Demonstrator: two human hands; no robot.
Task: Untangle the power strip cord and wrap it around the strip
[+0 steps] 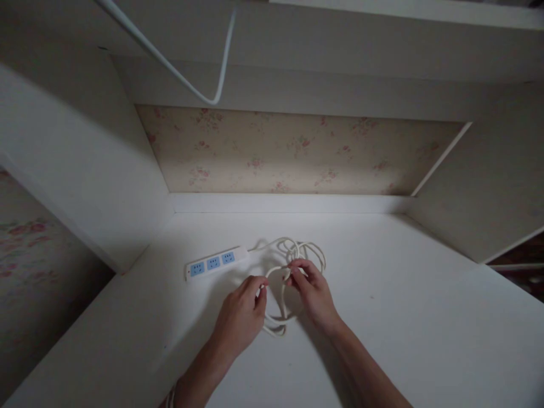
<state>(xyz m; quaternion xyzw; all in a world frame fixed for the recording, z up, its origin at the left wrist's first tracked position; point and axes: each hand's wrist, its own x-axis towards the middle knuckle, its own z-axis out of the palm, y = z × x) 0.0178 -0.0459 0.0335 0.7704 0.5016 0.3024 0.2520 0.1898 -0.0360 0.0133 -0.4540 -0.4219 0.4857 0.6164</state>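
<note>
A white power strip (216, 262) with blue sockets lies on the white desk (403, 306), left of centre. Its cream cord (306, 249) is gathered in loose loops to the strip's right. My left hand (240, 317) is closed, pinching a part of the cord near the loops' left side. My right hand (312, 289) is closed on the cord too, its fingers curled round a loop at the middle of the coil. A few loops hang between and below both hands.
The desk sits in a white alcove with side panels (85, 170) left and right and floral wallpaper (289, 153) at the back. A white cable (178, 73) hangs from the shelf above. A floral surface (25, 249) shows at the far left.
</note>
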